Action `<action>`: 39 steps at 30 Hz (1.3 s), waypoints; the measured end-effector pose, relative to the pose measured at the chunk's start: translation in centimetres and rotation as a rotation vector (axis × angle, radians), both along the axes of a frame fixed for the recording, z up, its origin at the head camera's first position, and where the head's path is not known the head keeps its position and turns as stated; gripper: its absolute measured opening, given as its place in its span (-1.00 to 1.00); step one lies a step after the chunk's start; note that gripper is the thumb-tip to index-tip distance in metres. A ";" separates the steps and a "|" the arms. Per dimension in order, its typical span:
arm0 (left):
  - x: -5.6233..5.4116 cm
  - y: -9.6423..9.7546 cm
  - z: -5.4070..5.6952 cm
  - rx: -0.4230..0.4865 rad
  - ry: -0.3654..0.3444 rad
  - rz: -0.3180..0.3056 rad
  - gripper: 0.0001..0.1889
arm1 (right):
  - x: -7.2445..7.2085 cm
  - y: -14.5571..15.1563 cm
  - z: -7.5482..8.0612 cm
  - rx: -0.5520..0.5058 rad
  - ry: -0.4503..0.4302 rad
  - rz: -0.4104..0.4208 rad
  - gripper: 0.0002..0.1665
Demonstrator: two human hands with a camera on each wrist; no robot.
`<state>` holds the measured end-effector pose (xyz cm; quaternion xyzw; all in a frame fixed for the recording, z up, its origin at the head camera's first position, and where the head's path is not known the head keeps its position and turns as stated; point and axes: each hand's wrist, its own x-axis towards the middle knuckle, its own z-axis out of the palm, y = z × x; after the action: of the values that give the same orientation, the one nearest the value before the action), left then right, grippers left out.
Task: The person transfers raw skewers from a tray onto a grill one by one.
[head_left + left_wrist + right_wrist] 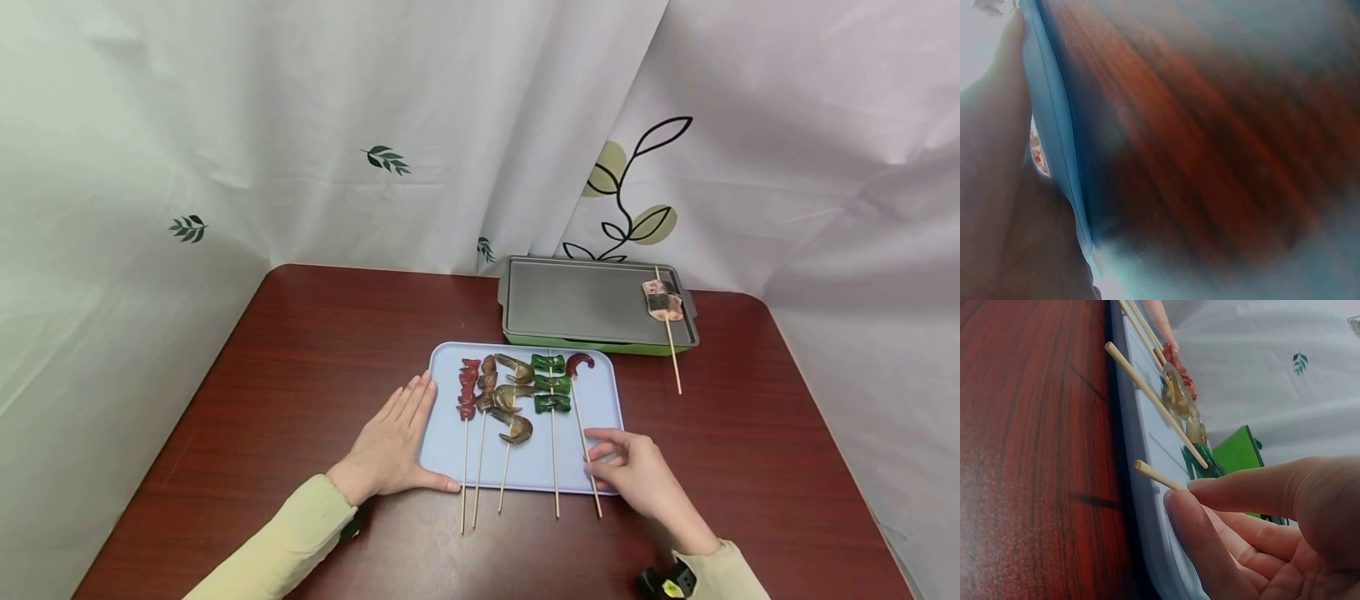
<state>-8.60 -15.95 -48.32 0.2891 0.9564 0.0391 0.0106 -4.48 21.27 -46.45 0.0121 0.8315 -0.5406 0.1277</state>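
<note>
Your right hand [637,467] pinches, between thumb and forefinger, the thin pale wooden skewer with a dark red curled piece [580,364] at its far tip. You have it close to the blunt end; that end pokes out past the near rim of the light blue, shallow rectangular tray [532,462], and the curled piece is ahead of your hand. Your left hand [393,437] lies flat along the tray's left side, fingers straight, grasping nothing. The left wrist view is hazy, so how firmly it bears on the rim is hard to tell.

Just left of your right fingers is the wooden skewer of three glossy green rolled pieces [552,384]. Further ahead of that hand sits the grey flat-topped grill with a green base [577,300], holding a pink-and-black chunky skewer [662,304].

You appear to be at the picking-up step. The next move probably calls for a straight lift, tip up first, without nudging the green pieces, then a reach forward to the grill.
</note>
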 end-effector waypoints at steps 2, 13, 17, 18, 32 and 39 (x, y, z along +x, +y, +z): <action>0.0 0.0 0.0 -0.003 -0.005 0.002 0.53 | 0.0 0.0 0.1 0.002 0.006 -0.001 -0.44; 0.0 0.1 0.1 -0.001 -0.019 0.011 0.53 | 0.4 0.4 0.5 -0.025 0.031 -0.026 -0.42; 0.1 0.1 0.0 0.018 -0.013 0.006 0.52 | 0.6 0.5 0.5 -0.039 0.028 -0.033 -0.40; 0.1 0.1 0.0 0.023 -0.014 0.005 0.52 | 0.6 0.6 0.6 -0.046 0.027 -0.034 -0.40; 0.1 0.1 0.1 0.007 -0.028 0.014 0.52 | 1.4 0.9 2.3 0.007 0.135 0.019 -0.44; 0.0 0.2 0.3 -0.004 -0.034 0.017 0.53 | 1.6 1.0 3.1 0.021 0.178 0.012 -0.43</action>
<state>-8.56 -15.79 -48.02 0.2803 0.9586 0.0421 0.0269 -2.84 22.25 -43.38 -0.0396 0.8452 -0.5299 0.0565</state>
